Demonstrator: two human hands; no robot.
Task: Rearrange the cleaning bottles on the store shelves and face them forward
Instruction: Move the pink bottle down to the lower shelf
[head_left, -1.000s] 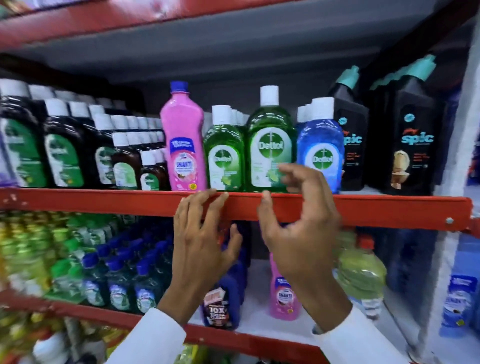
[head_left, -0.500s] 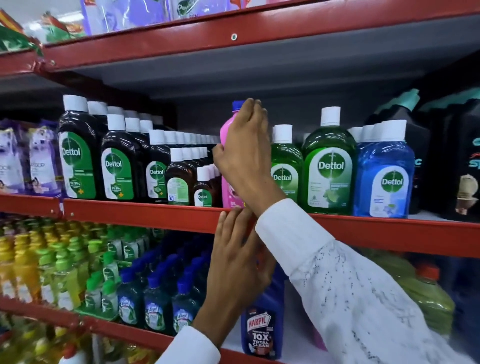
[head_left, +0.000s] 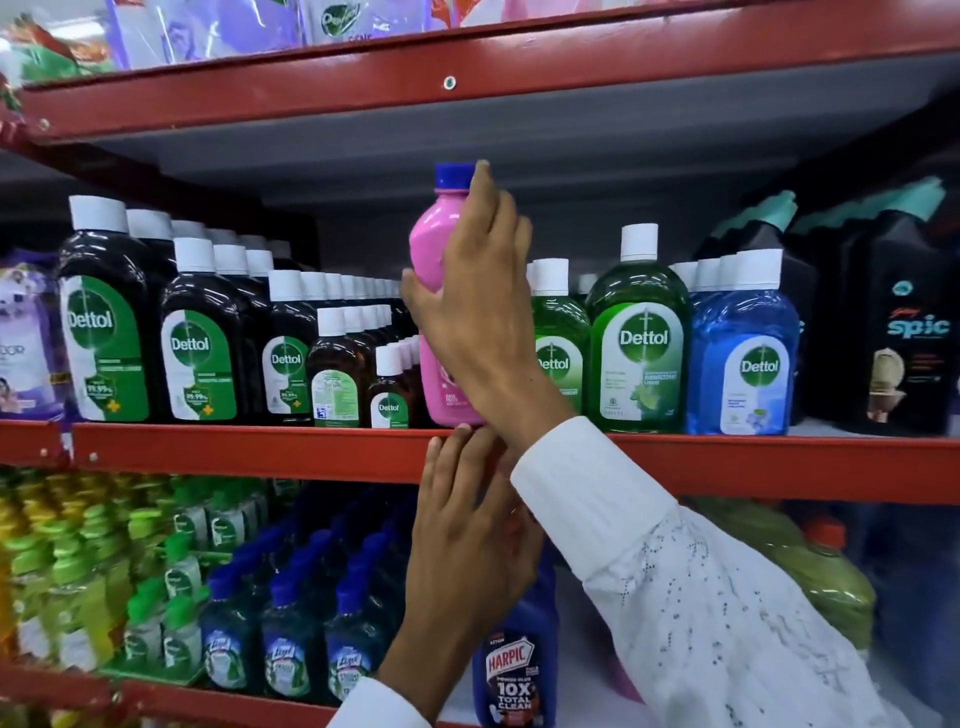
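Pink bottle (head_left: 435, 291): blue cap, upright at the front edge of the middle shelf (head_left: 249, 451), between the brown and green Dettol rows.
Right hand (head_left: 475, 296): my fingers are wrapped round the pink bottle, forefinger up by the cap.
Left hand (head_left: 467, 540): my fingers lie flat and together, tips on the shelf's red edge under the bottle.
Labels: Dettol; spic (head_left: 917, 327) on black jugs; Harpic (head_left: 511, 670) "10X TOTAL CLEAN" below.

Pink bottle (head_left: 435, 291), blue cap (head_left: 453, 174). Red shelf rail (head_left: 249, 448). Dark brown Dettol bottles (head_left: 106, 332), white caps, green-white labels. Green Dettol bottle (head_left: 638, 343), blue Dettol bottle (head_left: 743, 358). Black Spic bottle (head_left: 906, 332), teal cap. White dotted sleeve (head_left: 701, 597).
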